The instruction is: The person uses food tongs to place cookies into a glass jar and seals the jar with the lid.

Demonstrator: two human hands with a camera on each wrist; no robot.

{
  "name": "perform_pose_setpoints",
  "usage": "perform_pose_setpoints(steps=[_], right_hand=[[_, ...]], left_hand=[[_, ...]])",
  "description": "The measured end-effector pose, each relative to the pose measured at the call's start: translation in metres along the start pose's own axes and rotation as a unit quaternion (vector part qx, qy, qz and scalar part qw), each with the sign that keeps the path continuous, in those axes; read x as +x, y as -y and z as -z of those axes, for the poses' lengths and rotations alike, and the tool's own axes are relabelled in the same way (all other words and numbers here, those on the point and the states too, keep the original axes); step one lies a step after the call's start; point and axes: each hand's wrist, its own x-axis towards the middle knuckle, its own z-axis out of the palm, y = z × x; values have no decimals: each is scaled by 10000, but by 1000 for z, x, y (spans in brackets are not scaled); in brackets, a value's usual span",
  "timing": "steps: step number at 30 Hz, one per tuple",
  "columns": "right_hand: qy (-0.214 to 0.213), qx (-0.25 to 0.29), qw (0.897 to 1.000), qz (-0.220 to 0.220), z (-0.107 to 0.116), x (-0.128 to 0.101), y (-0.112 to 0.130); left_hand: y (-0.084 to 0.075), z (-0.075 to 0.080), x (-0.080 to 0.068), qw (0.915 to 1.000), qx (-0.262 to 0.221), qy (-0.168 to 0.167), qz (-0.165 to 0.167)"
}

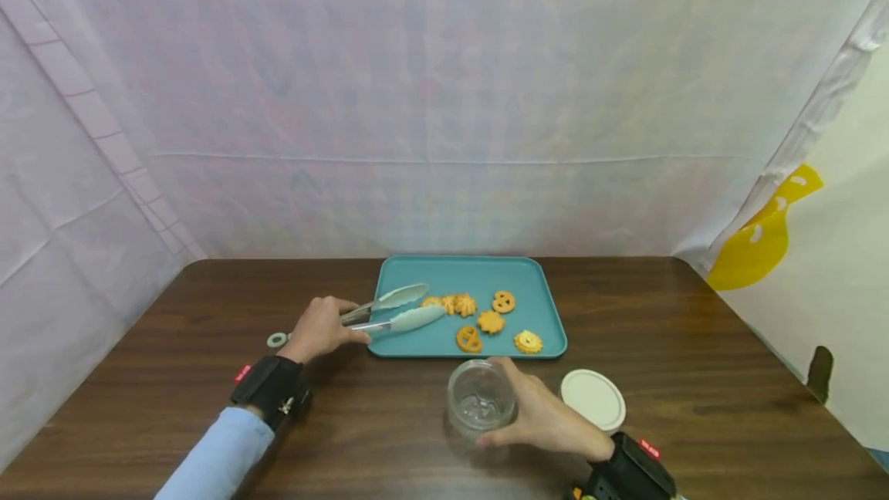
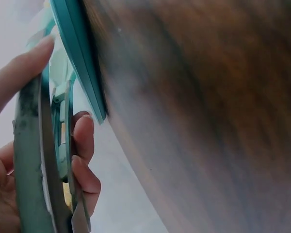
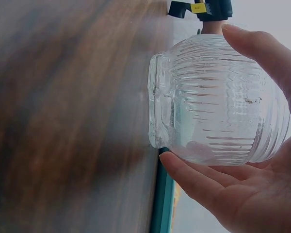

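My left hand (image 1: 321,328) grips a pair of metal tongs (image 1: 396,310) with pale green tips, spread apart over the left part of a teal tray (image 1: 479,272). Several golden cookies (image 1: 491,322) lie on the tray to the right of the tips. In the left wrist view my fingers (image 2: 82,145) curl round the tongs (image 2: 31,160) beside the tray edge (image 2: 80,53). My right hand (image 1: 549,415) wraps round an open, ribbed glass jar (image 1: 481,396) standing on the table in front of the tray. The jar (image 3: 218,99) looks empty in the right wrist view.
A white round lid (image 1: 593,398) lies on the dark wooden table (image 1: 694,330) right of the jar. A small pale ring (image 1: 276,340) sits left of my left hand. Pale sheets hang behind and to both sides.
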Motion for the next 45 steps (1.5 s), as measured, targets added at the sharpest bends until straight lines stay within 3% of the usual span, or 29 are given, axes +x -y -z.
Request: perform_pose_setpoints(steps=[12,20,26,35,45], right_hand=[[-28,-26,10000,73,-1,0,-1],[-77,-79,9999,128,-1,0,-1],[-39,-68,9998,200,-1,2,-1],[-63,-149,9999,15,0,4,0],[-35,-85,9999,-122,1,5,0]], left_hand=[[-3,2,-3,9997,11,-240,-27],[4,3,-6,9986,-76,-523,-43],[7,7,-10,9985,-180,-505,-70],[6,18,-16,9929,-736,-417,-838],[-6,30,-28,9839,-1206,-357,-1271]])
